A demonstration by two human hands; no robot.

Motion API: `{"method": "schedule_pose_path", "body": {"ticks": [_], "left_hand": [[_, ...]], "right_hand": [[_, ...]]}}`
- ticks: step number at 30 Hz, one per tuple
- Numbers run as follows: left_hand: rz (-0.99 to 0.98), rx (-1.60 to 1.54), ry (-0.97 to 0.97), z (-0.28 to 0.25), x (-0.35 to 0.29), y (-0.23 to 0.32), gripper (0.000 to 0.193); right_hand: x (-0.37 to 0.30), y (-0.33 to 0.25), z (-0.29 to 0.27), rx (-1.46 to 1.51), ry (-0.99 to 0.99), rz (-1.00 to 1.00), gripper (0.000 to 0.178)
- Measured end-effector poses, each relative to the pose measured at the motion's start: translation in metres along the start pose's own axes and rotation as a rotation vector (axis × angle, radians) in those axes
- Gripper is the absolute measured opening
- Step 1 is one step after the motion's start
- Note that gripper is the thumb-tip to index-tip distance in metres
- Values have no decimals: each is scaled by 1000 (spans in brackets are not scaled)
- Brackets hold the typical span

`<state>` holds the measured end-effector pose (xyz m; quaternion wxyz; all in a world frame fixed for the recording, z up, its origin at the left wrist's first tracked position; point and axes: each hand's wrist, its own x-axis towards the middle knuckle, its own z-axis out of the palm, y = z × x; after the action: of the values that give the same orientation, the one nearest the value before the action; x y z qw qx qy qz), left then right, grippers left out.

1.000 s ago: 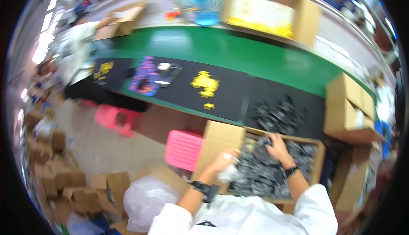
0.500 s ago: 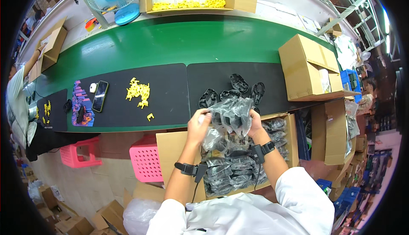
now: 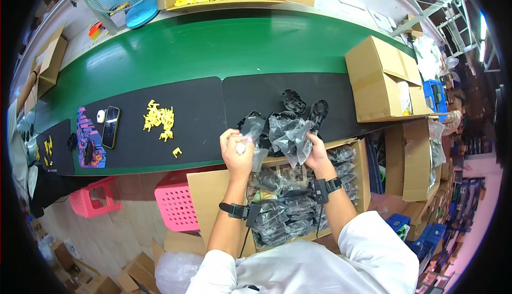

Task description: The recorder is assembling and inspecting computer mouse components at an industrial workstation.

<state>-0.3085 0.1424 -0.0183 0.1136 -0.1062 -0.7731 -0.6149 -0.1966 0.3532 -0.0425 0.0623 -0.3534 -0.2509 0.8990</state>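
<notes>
My left hand (image 3: 238, 154) is closed on a clear plastic bag (image 3: 254, 126), with something dark showing at its top. A small white patch shows at its fingers; what it is I cannot make out. In my right hand (image 3: 318, 154) is pinched another clear bag (image 3: 289, 136) with black pieces inside. Both bags hang over the near edge of the black mat (image 3: 192, 112). Just beyond them lie several loose black molded parts (image 3: 294, 102), some partly hidden by the bags. Below my hands stands an open cardboard box (image 3: 364, 182) filled with bagged black parts (image 3: 285, 214).
Yellow plastic pieces (image 3: 159, 118) and a phone (image 3: 110, 127) lie on the mat's left. A cardboard box (image 3: 373, 80) stands at the right of the green table (image 3: 213, 48). Pink stools (image 3: 176, 200) are below left. Another person's arm (image 3: 26, 91) shows far left.
My hands have moved apart, and the bagged bundle held between them is now two separate bags, one in each hand. The whole view has shifted slightly.
</notes>
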Motion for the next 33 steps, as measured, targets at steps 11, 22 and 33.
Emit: {"method": "schedule_pose_path", "body": {"ticks": [11, 22, 33], "left_hand": [[-98, -208, -529, 14, 6, 13, 19], [40, -102, -351, 11, 9, 9, 8], [-171, -192, -385, 36, -10, 16, 19]], "right_hand": [[-11, 15, 8, -26, -107, 11, 31], [-11, 3, 2, 6, 53, -196, 28], [-4, 12, 25, -5, -44, -210, 25]]}}
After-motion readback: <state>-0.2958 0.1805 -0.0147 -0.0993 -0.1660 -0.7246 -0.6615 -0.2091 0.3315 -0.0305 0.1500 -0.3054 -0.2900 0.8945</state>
